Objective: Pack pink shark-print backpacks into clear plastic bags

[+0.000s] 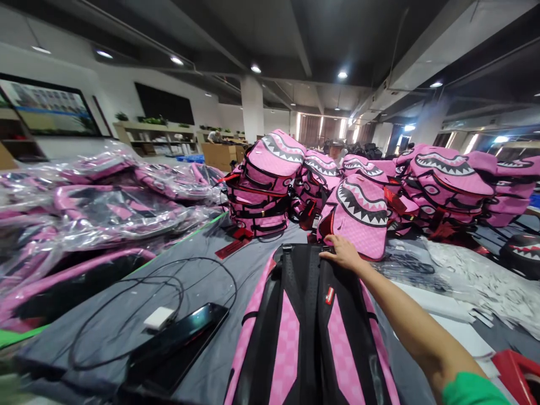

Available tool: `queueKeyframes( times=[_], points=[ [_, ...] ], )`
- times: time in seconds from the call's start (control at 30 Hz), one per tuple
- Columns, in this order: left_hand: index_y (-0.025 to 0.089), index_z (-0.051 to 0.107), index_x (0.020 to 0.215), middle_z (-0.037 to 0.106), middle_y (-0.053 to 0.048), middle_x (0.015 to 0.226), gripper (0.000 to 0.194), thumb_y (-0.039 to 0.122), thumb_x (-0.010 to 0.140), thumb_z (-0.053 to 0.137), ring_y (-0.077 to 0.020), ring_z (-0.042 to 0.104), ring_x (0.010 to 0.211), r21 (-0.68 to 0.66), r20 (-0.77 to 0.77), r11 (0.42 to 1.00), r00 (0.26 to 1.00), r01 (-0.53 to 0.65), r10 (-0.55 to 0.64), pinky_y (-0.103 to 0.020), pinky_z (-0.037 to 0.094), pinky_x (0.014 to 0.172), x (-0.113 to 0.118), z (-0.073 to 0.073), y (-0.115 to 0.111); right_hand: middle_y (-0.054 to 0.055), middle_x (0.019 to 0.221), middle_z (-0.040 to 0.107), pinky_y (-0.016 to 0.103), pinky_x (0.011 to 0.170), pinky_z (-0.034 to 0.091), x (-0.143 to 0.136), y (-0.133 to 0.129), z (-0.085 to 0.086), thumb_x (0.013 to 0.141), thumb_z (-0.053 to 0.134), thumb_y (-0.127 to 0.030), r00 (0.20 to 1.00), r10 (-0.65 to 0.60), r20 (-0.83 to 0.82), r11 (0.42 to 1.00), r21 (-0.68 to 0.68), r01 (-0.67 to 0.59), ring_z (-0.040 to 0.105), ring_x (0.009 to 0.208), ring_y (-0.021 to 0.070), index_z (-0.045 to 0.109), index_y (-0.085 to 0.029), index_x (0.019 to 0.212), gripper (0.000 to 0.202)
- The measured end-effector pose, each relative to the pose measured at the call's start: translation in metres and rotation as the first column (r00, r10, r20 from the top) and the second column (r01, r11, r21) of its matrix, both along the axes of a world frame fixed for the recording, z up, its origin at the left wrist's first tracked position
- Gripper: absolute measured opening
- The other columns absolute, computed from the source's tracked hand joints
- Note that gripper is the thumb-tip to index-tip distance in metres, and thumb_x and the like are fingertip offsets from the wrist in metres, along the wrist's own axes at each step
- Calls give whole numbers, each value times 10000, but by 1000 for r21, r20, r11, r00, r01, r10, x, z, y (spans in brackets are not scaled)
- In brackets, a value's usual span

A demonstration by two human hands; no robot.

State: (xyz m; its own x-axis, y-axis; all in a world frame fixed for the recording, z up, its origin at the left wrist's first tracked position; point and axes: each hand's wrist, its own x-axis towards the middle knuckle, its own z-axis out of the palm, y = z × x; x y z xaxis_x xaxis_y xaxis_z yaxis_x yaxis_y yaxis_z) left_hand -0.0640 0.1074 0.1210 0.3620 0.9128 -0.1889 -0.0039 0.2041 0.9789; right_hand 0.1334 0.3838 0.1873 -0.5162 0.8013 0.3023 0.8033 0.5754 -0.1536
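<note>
A pink and black backpack (304, 326) lies in front of me with its padded shoulder straps facing up. My right hand (342, 253) reaches in from the right and grips the backpack's top edge, close to the upper end of the right strap. A small red label (329, 295) shows on that strap. Just beyond my fingers leans another pink backpack (360, 216) with a shark-mouth print. My left hand is out of view.
Plastic-wrapped backpacks (113, 208) are heaped on the left. Stacked pink backpacks (265, 180) stand along the back. A phone (189, 329), a black cable (177, 260) and a white adapter (159, 318) lie left. White packing material (485, 273) and a red object (517, 374) are right.
</note>
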Motion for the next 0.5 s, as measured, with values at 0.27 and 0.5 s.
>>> queueKeyframes(
  times=[0.27, 0.5],
  points=[
    [87, 533, 1301, 582, -248, 1357, 741, 657, 828, 536, -378, 518, 1310, 719, -602, 690, 420, -83, 679, -488, 433, 1047, -55, 49, 177, 105, 1177, 646, 419, 1015, 464, 9, -10, -58, 928, 544, -513, 919, 77, -388, 993, 109, -37, 602, 1126, 257, 603, -215, 1191, 403],
    [217, 522, 1282, 589, -114, 1312, 487, 286, 830, 689, -290, 524, 1277, 854, -458, 520, 508, 25, 729, -491, 392, 1115, -8, -1, 192, 129, 1168, 666, 532, 1110, 401, 30, -45, -89, 920, 577, -436, 852, 160, -499, 954, 300, -4, 607, 1147, 291, 614, -205, 1187, 354]
  ],
)
